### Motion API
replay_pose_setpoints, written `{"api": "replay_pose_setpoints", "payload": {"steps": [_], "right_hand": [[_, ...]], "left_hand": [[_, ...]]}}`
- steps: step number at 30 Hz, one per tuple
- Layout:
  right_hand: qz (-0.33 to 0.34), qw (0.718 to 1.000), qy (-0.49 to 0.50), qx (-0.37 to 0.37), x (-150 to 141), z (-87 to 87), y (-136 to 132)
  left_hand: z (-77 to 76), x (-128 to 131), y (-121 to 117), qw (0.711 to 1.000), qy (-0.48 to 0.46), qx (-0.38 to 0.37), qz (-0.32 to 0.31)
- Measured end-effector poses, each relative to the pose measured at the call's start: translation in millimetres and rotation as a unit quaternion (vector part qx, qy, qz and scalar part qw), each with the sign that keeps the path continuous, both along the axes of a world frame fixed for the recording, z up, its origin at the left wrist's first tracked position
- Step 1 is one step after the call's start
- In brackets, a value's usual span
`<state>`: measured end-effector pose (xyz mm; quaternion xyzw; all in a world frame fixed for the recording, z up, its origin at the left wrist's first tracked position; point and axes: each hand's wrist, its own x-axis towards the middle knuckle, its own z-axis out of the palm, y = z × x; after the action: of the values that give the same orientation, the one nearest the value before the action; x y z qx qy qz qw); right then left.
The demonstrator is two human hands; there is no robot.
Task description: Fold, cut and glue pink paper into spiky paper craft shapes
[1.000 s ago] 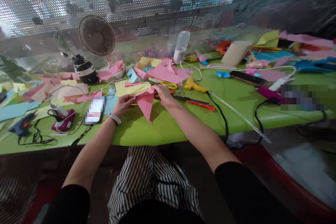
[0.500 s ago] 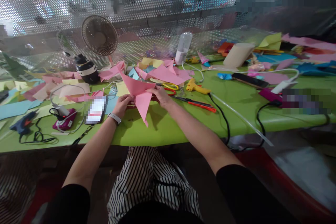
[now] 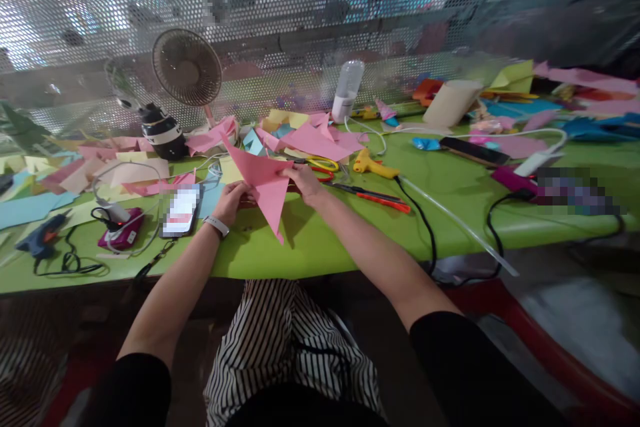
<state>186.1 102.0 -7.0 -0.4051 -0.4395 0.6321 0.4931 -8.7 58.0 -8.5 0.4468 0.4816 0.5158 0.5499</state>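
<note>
A folded pink paper piece (image 3: 266, 185) with several pointed corners is held above the green table (image 3: 310, 253). One long point hangs down toward me and another rises at the upper left. My left hand (image 3: 234, 201) pinches its left side, with the fingertips partly behind the paper. On the opposite side, my right hand (image 3: 303, 183) grips the right corner, thumb in front and the other fingers mostly hidden. Just right of that hand lie scissors with yellow handles (image 3: 324, 164) and a red-and-black tool (image 3: 383, 202).
A yellow glue gun (image 3: 373, 165) lies to the right with its black cord; a blue glue gun (image 3: 43, 237) is far left. A lit phone (image 3: 181, 211) sits left of my wrist. Behind are a fan (image 3: 187, 68), a black bottle (image 3: 163, 133) and scattered colored paper (image 3: 320, 140).
The pink paper is tilted very slightly, its lower tip a little further right. Both hands keep their hold, and the whole view has shifted slightly.
</note>
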Motion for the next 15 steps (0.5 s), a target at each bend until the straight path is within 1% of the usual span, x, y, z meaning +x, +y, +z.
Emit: {"api": "replay_pose_setpoints", "payload": {"steps": [4, 9, 12, 15], "right_hand": [[-0.018, 1.0, -0.006, -0.01, 4.6, 5.9, -2.3], [-0.011, 0.999, -0.003, -0.032, 5.9, 8.3, -4.4], [0.009, 0.999, 0.0, -0.045, 7.0, 8.1, -3.8], [0.038, 0.997, -0.006, -0.062, 10.1, 7.6, -2.9]], "left_hand": [[2.3, 0.1, 0.5, 1.0, -0.024, -0.002, 0.011], [1.5, -1.0, 2.8, 0.999, -0.045, -0.003, 0.025], [1.3, -1.8, 3.5, 0.999, -0.026, -0.002, 0.041], [2.7, -2.4, 3.8, 0.998, 0.011, -0.011, 0.055]]}}
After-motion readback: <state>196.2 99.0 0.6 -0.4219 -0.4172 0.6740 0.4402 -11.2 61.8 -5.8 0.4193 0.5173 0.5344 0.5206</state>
